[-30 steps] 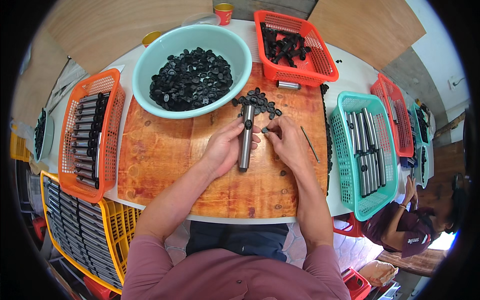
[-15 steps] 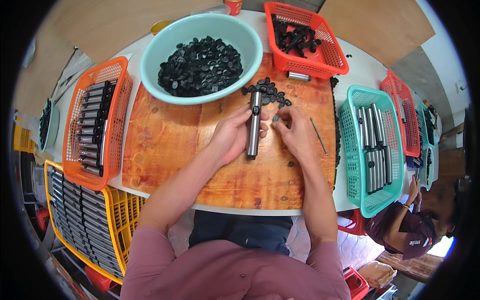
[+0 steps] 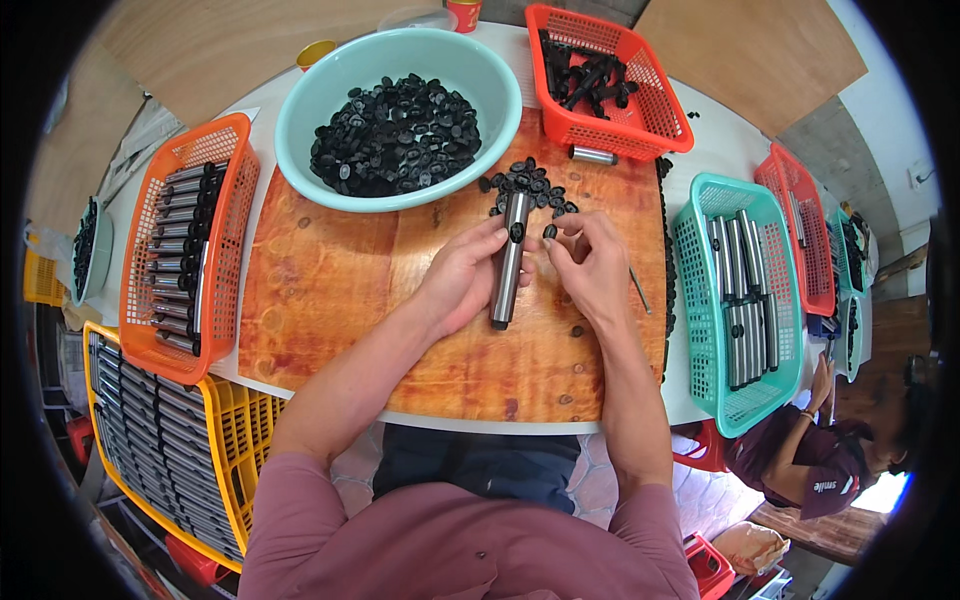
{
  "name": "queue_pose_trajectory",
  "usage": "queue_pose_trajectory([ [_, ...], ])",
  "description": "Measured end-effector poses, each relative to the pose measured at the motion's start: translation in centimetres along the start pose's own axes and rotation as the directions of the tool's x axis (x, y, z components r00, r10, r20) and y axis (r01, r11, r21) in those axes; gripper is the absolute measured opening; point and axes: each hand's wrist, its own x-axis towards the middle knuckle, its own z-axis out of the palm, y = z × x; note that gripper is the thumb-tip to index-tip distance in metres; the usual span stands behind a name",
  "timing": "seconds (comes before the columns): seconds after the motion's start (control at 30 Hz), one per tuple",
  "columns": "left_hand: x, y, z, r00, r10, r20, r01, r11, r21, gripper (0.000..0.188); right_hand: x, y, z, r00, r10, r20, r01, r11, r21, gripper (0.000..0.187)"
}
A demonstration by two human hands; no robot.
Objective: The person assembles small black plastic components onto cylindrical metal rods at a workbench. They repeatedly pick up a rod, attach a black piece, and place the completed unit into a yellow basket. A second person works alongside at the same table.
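Wrapped around a silver metal tube (image 3: 508, 275) is my left hand (image 3: 467, 268), its thumb lying beside a black oval spot on the tube's side. The tube stands tilted over the wooden board, with a black lower end. Between the thumb and forefinger of my right hand (image 3: 592, 262) is a small black oval cap (image 3: 550, 231), just right of the tube and apart from it. A loose pile of similar black caps (image 3: 530, 183) lies on the board beyond the tube. A thin metal rod (image 3: 640, 290) rests to the right of my right hand.
A pale green basin (image 3: 290, 130) of black caps stands at the far left of the board (image 3: 330, 300). Baskets flank it: orange (image 3: 135, 290) with tubes, red (image 3: 620, 140) with black parts, green (image 3: 705, 370) with tubes. Another person (image 3: 810, 450) sits at right.
The cap in my right hand has turned and now shows its black face. The tube has shifted slightly in my left hand; both hands stay close together.
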Motion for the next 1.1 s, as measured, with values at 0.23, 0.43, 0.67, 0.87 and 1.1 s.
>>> queue_pose_trajectory([
  [0.23, 0.0, -0.4, 0.1, 0.999, 0.006, 0.041, -0.006, 1.0, -0.002, 0.037, -0.6, -0.6, 0.7, 0.946, -0.316, -0.077, 0.323, 0.94, 0.107, 0.028],
  [0.43, 0.0, -0.6, 0.3, 0.999, 0.015, 0.03, -0.017, 0.998, 0.057, 0.036, -0.4, -0.5, 1.0, 0.933, -0.354, -0.069, 0.361, 0.922, 0.14, 0.027],
  [0.67, 0.0, -0.9, 0.5, 1.0, 0.012, 0.0, -0.012, 0.996, 0.088, 0.039, -0.5, -0.5, 1.0, 0.898, -0.432, -0.08, 0.437, 0.898, 0.052, 0.023],
  [0.87, -0.5, -0.4, 0.4, 0.998, -0.039, -0.042, 0.048, 0.972, 0.229, 0.034, -0.7, -1.3, 0.9, 0.92, -0.385, -0.073, 0.392, 0.911, 0.133, 0.026],
  [1.1, -0.8, 0.0, 0.5, 0.991, -0.135, 0.024, 0.129, 0.978, 0.161, 0.038, 0.1, -0.5, 0.5, 0.976, 0.148, 0.159, -0.217, 0.651, 0.727, 0.03],
])
